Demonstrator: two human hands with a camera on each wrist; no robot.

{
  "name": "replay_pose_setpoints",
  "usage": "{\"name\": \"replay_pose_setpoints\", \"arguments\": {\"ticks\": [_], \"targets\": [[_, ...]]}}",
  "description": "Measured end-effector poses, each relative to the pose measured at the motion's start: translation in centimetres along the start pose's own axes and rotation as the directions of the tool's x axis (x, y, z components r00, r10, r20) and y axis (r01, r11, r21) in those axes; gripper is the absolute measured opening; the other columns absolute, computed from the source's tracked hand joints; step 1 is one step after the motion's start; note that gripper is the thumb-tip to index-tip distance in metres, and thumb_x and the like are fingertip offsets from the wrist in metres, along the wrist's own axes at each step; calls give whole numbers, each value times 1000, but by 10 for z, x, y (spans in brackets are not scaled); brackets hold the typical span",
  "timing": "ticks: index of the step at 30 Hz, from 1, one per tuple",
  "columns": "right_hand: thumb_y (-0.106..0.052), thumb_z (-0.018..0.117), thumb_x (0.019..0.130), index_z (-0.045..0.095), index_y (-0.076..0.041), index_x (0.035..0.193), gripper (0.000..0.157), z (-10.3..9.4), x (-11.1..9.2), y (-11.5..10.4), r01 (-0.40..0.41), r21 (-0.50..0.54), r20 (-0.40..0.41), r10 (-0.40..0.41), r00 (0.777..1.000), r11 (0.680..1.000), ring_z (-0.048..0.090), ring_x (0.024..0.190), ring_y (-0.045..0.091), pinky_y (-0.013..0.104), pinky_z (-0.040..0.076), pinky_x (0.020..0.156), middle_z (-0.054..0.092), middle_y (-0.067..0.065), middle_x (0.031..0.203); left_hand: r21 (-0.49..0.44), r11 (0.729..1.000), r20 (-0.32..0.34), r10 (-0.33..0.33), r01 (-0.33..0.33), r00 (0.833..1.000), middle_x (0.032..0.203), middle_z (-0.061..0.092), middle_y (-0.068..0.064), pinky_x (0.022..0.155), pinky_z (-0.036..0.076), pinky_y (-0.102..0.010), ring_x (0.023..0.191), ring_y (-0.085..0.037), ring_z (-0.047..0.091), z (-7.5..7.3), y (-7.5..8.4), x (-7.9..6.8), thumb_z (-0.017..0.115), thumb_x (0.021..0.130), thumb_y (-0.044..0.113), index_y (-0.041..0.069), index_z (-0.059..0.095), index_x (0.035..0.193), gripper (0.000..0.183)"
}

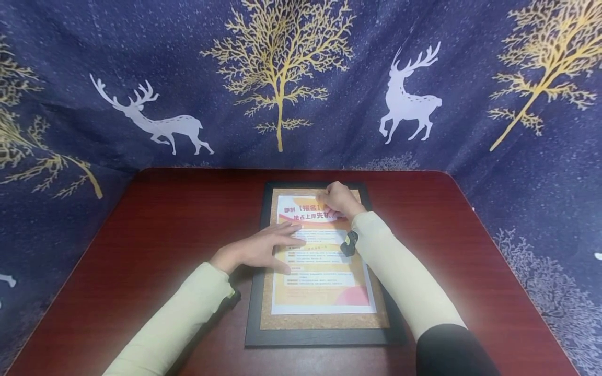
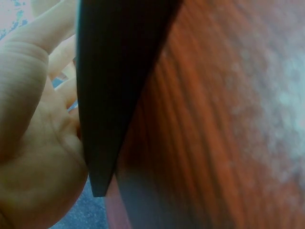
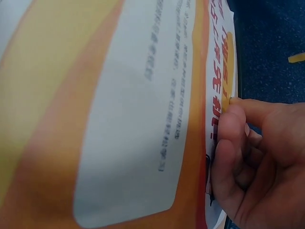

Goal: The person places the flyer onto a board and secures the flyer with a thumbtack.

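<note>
A printed poster [image 1: 324, 292] in orange, yellow and white lies on a cork board [image 1: 324, 322] with a dark frame [image 1: 256, 313]. My left hand [image 1: 263, 248] reaches over the frame's left side, its fingers spread and fairly straight on the poster's left part. In the left wrist view, that palm [image 2: 43, 143] is beside the frame's dark edge [image 2: 109, 86]. Near the poster's top edge is my right hand [image 1: 340, 200], fingers curled and bunched. The right wrist view shows its fingertips [image 3: 233, 112] right at the printed heading; I cannot tell whether they pinch something small.
The board lies on a reddish-brown wooden table [image 1: 188, 209]. Behind it hangs a dark blue cloth [image 1: 338, 130] with white deer and golden trees. A small dark device [image 1: 349, 244] is at the right wrist, and both forearms wear pale sleeves [image 1: 404, 271].
</note>
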State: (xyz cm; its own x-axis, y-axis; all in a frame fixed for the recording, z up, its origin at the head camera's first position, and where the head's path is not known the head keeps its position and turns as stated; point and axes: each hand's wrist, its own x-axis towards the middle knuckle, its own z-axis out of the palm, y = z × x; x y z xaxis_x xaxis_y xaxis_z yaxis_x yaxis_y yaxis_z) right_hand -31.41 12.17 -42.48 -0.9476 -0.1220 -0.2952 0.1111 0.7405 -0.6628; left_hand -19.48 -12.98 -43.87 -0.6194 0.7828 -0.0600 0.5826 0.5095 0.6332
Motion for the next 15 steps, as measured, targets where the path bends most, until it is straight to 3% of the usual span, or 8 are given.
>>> {"name": "replay_pose_setpoints", "arguments": {"ticks": [15], "targets": [[-25, 66, 99, 58, -5, 88, 24, 0, 3, 4, -7, 59, 4, 7, 1000, 998, 57, 46, 12, 24, 47, 42, 64, 6, 64, -7, 1000, 3, -10, 10, 1000, 166, 19, -6, 119, 8, -59, 153, -31, 6, 1, 0, 0, 79, 85, 45, 22, 54, 147, 71]]}}
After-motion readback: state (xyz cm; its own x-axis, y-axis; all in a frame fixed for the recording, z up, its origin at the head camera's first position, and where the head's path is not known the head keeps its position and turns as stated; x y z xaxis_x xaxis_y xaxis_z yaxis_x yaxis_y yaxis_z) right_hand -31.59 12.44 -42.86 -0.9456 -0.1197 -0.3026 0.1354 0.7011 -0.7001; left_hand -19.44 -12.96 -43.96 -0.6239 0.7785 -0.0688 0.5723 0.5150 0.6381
